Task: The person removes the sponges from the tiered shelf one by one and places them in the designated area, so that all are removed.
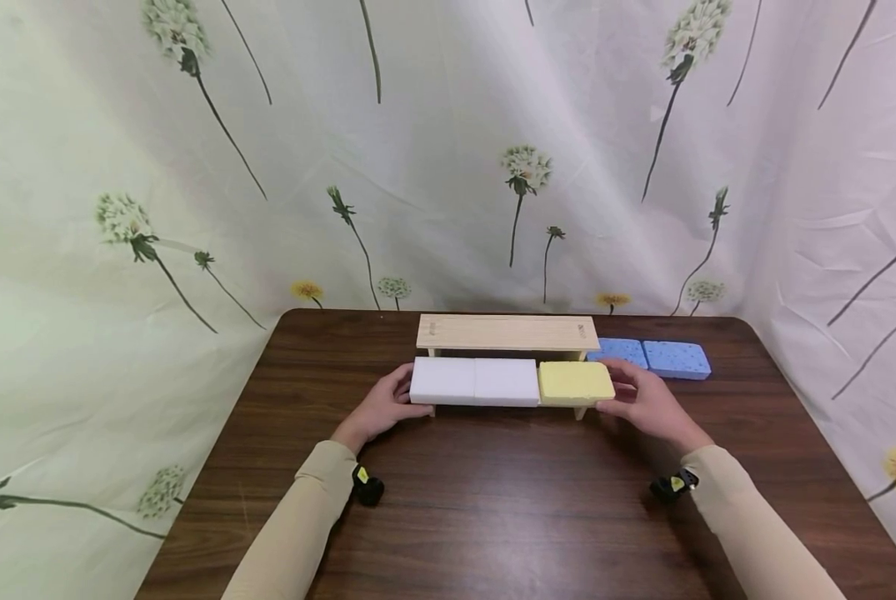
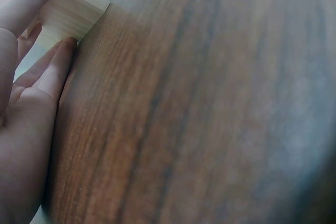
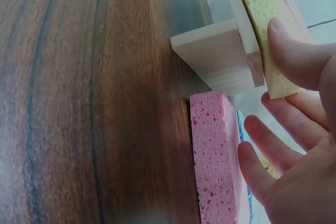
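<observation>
The sleeves (image 1: 286,533) are plain beige and long. Beside each cuff (image 1: 329,461) sits a black wrist device (image 1: 371,491) with a yellow marking (image 1: 362,474).

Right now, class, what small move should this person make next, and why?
Probably, the right hand should nudge the yellow sponge gently toward the white blocks: its outer end seems to jut slightly past the wooden stand, and the left hand is at the row's other end.

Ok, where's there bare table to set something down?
The brown wood-grain table is bare midway between the beige fabric sleeves and left of the pale wooden rear shelf. Crowded: right of that shelf, where blue rectangular sponges lie near the right hand.
</observation>
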Tool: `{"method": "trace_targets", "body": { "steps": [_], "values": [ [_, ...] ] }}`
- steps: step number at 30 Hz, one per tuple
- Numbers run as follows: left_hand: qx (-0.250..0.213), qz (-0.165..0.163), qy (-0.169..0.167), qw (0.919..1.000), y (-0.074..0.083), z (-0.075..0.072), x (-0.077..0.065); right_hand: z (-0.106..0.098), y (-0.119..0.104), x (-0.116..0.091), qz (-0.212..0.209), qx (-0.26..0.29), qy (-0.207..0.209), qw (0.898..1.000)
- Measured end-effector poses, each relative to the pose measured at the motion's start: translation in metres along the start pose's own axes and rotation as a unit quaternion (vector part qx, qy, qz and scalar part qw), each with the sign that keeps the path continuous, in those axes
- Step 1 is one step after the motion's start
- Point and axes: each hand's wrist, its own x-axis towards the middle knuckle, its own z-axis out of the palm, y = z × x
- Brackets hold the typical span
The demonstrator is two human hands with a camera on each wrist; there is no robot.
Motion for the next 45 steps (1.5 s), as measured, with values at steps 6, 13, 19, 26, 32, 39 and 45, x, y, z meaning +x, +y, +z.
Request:
{"method": "trace_targets", "body": {
  "steps": [6,13,19,26,32,39,45],
  "values": [
    [0.004,-0.002,0.0,1.0,0.001,0.0,0.001,-0.002,0.003,-0.002,-0.017,-0.006,0.009,1.0],
    [0.005,-0.001,-0.001,1.0,-0.001,-0.001,0.002,-0.006,0.005,-0.006,-0.002,-0.002,0.008,1.0],
    [0.006,0.002,-0.001,1.0,-0.003,-0.001,0.002,-0.01,0.005,-0.01,0.005,0.0,0.01,1.0],
    [0.005,0.007,-0.001,1.0,-0.003,-0.001,0.001,-0.014,0.005,-0.014,0.017,-0.006,0.013,1.0],
    [0.004,0.007,-0.001,1.0,-0.001,-0.001,0.0,-0.018,0.005,-0.018,0.021,-0.019,0.016,0.999],
    [0.002,0.004,-0.002,1.0,-0.003,-0.001,0.0,-0.021,0.012,-0.019,0.004,-0.039,0.026,0.999],
    [0.004,0.002,0.0,1.0,-0.002,0.0,-0.001,-0.025,0.015,-0.023,-0.001,-0.041,0.031,0.999]
  ]
}}
